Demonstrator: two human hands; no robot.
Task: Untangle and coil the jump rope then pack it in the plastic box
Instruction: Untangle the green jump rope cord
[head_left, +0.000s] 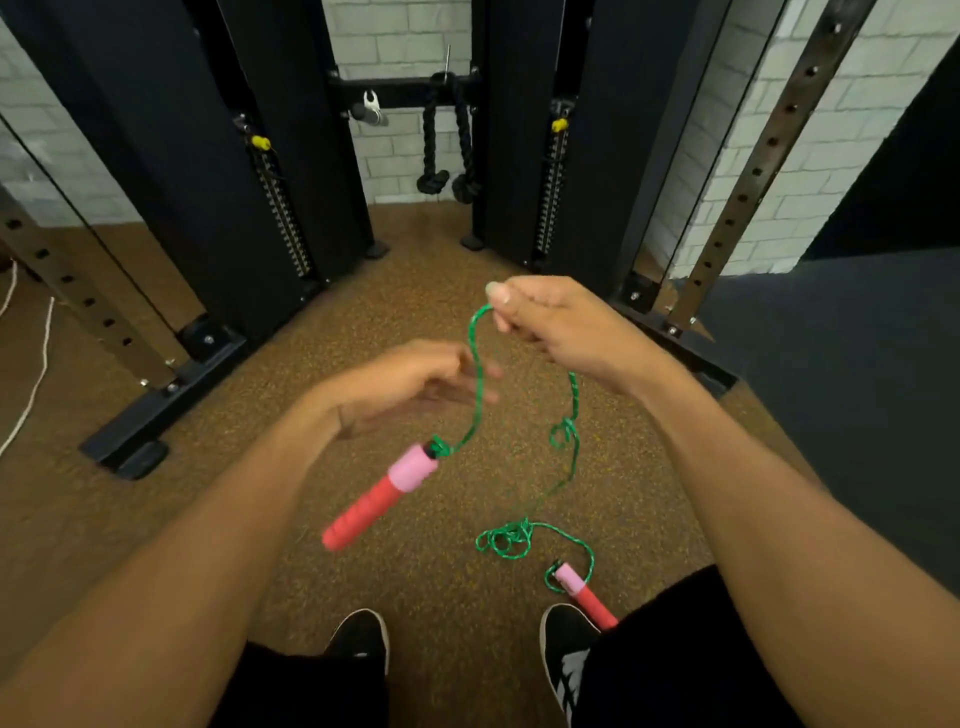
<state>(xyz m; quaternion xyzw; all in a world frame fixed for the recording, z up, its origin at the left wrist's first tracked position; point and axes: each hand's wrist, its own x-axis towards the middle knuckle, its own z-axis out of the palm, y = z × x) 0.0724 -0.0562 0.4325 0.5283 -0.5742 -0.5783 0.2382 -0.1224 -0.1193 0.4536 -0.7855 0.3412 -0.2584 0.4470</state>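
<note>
Hanging handle (379, 493): dangles in the air, lower middle.
Left hand (415, 379): loose, fingers spread, holds nothing.
Jump rope (506, 538): green, knotted, partly on the floor (441, 582).
Right hand (550, 322): pinches the rope up high.
Left to do: untangle, coil, pack; no box in sight.

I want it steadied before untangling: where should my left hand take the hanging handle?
Wrap the left hand round the handle's red shaft, coming from the left: it hangs tilted, long and bare, while the pink collar crowds the rope knot.
</note>
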